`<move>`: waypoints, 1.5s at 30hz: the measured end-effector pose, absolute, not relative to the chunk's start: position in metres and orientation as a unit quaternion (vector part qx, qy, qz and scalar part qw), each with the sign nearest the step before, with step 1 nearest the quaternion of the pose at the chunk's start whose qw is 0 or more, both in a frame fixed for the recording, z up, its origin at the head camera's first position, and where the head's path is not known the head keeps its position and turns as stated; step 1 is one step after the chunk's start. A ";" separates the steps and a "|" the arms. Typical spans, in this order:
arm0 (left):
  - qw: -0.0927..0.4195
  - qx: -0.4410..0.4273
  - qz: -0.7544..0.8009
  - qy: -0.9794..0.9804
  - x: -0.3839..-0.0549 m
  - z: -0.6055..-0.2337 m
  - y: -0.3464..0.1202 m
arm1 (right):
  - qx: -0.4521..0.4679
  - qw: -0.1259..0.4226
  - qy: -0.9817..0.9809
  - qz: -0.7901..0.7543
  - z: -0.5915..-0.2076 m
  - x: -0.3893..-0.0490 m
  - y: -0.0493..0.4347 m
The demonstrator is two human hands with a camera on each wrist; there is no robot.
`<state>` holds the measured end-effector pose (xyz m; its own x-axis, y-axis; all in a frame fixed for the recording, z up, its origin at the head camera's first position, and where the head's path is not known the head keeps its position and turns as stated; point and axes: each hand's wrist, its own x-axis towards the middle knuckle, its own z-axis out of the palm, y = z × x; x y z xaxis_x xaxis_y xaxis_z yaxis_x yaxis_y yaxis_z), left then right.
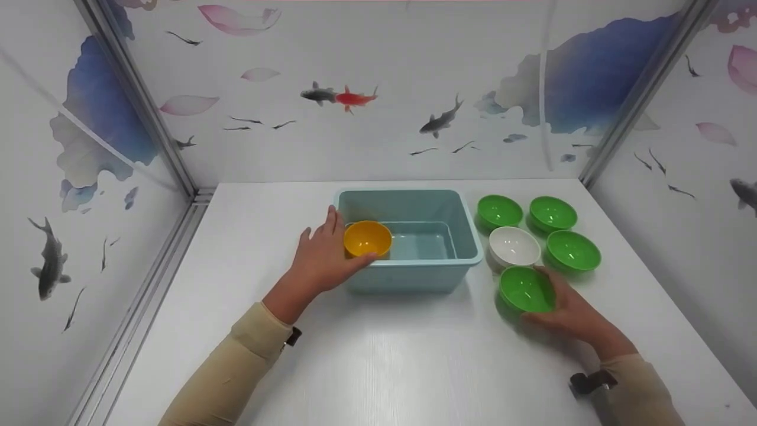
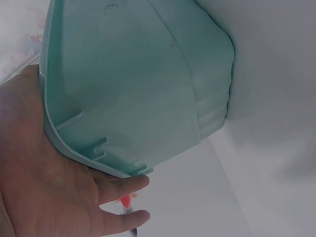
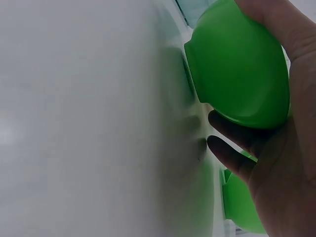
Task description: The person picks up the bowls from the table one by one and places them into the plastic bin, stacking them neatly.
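Note:
A light blue plastic basin (image 1: 408, 277) stands mid-table, with a yellow bowl (image 1: 368, 239) inside its left front corner. My left hand (image 1: 322, 254) grips that corner of the basin, its thumb along the front rim and fingers along the left side. In the left wrist view, two fingertips (image 2: 140, 181) show beyond the rim. My right hand (image 1: 571, 310) holds a green bowl (image 1: 525, 290) by its right side, thumb at the near edge. The bowl is tilted; the right wrist view shows its foot just off the table. A white bowl (image 1: 514, 246) sits right behind it.
Three more green bowls stand at the right: one behind the white bowl (image 1: 500, 212), one at the back right (image 1: 553, 213) and one farther forward (image 1: 572, 251). Printed wall panels (image 1: 384, 130) enclose the white table (image 1: 378, 355) at the back and sides.

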<state>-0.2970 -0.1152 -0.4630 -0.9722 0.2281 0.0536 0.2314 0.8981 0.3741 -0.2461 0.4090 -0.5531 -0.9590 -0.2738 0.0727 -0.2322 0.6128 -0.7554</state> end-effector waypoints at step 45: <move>0.006 -0.124 -0.183 -0.975 -0.297 -0.462 -0.115 | -0.155 -0.046 0.902 -0.400 -0.495 -0.257 0.384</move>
